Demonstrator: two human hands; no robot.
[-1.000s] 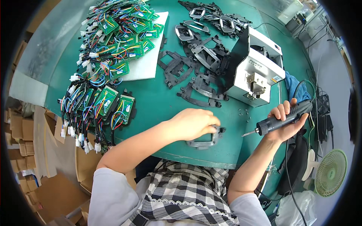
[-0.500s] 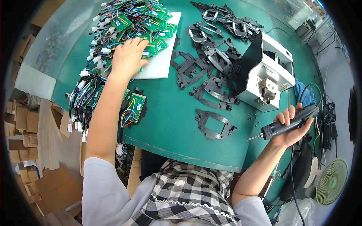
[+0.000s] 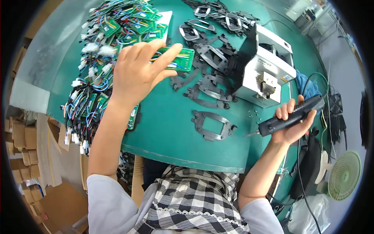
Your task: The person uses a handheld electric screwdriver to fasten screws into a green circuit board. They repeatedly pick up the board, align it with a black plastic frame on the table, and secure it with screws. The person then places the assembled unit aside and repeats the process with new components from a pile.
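Observation:
Between the thumb and fingers of my left hand [image 3: 142, 68] is a green circuit board [image 3: 182, 59] with coloured wires, lifted above the table. Beside that hand lies a big heap of wired circuit boards [image 3: 111, 28], with white connectors along its left side. My right hand [image 3: 290, 121] is wrapped round a black electric screwdriver [image 3: 292, 116], its bit pointing left over the table. A single black plastic frame [image 3: 213, 125] lies flat between my two hands. Several tiny screws [image 3: 254, 114] are scattered near the screwdriver's tip.
A white box-shaped machine [image 3: 265, 70] with a metal fitting in front stands at the right. Black plastic frames [image 3: 212, 58] are piled left of it, some with silver rims. A blue cloth [image 3: 307, 87] lies behind my right hand. A green fan [image 3: 344, 175] stands at the lower right.
My left hand has lifted a circuit board off the heap and brought it nearer and to the right. My right hand still holds the screwdriver. The whole view has shifted slightly.

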